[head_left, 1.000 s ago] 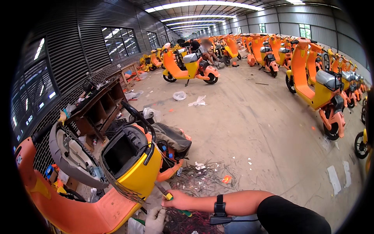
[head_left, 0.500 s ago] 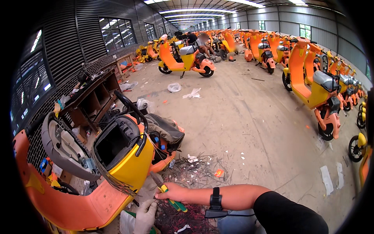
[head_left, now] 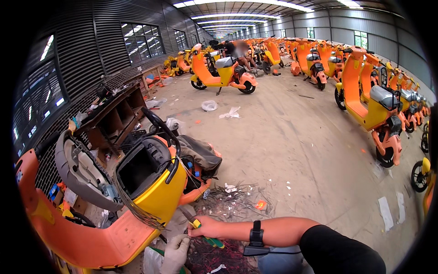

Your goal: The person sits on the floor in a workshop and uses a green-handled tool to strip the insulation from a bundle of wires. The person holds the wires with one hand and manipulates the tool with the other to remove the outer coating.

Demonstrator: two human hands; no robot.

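Observation:
My right hand (head_left: 204, 227) is closed round a metal-tipped hand tool (head_left: 196, 223) with yellow-and-green handles, beside the lower yellow body of a scooter. Just below, my left hand (head_left: 175, 253), in a pale glove, has its fingertips pressed together near my right fingers; what it holds is too small to make out. The scooter (head_left: 157, 198) has an orange footboard (head_left: 114, 244), an open black storage well (head_left: 137, 164), a raised grey seat (head_left: 80, 176) and loose cables along its side. Dark offcuts and wire scraps (head_left: 219, 255) lie on the floor below my hands.
A brown wooden shelf unit (head_left: 116, 114) with clutter stands along the left wall. An orange-and-yellow scooter (head_left: 223, 77) stands across the aisle, with two people (head_left: 242, 57) seated behind it. Rows of scooters (head_left: 356, 100) line the right, beside strips of white paper (head_left: 385, 212).
The view has shifted slightly. My hands stay close together at the scooter's side; the green handle of the tool shows more than in the first frame, and my gloved hand has moved slightly left.

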